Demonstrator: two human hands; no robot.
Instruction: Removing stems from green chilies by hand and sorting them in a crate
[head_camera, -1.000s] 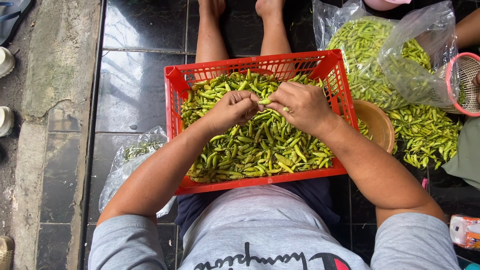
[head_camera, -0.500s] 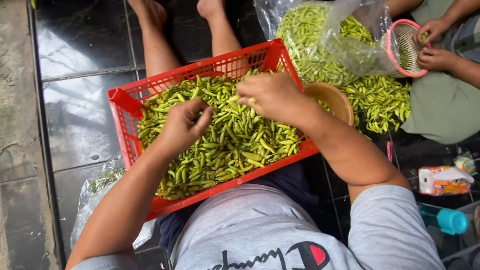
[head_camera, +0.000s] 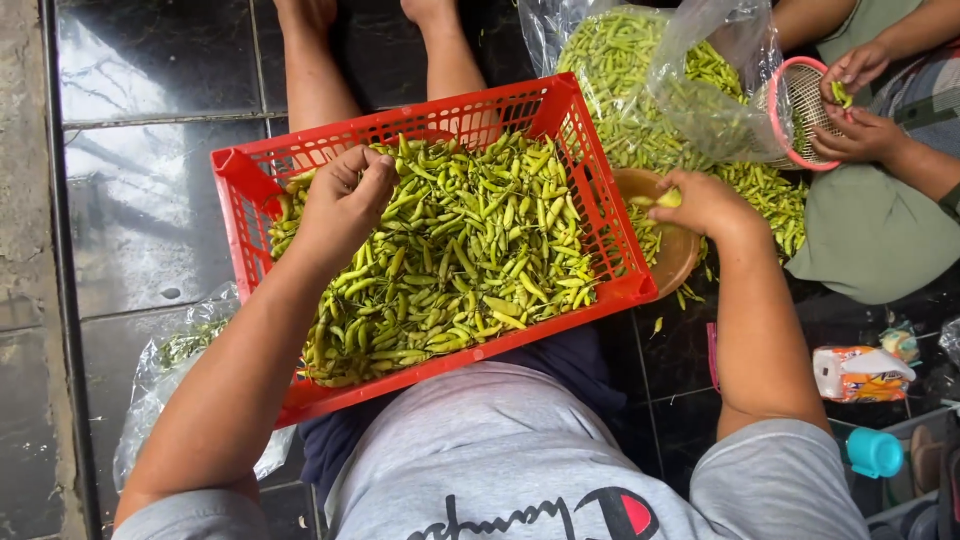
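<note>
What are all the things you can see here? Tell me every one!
crate: one, red, on the person's lap.
chillies: a great many, green, filling the crate.
wooden bowl: one, brown, right of the crate.
clear bag of chillies: one, on the floor behind the bowl.
small bag: one, clear, left of the crate.
pink sieve: one, held by another person's hands.
snack packet: one, orange and white, floor at right.
left hand: closed on chillies in the crate.
right hand: over the bowl, holding a chilli.
</note>
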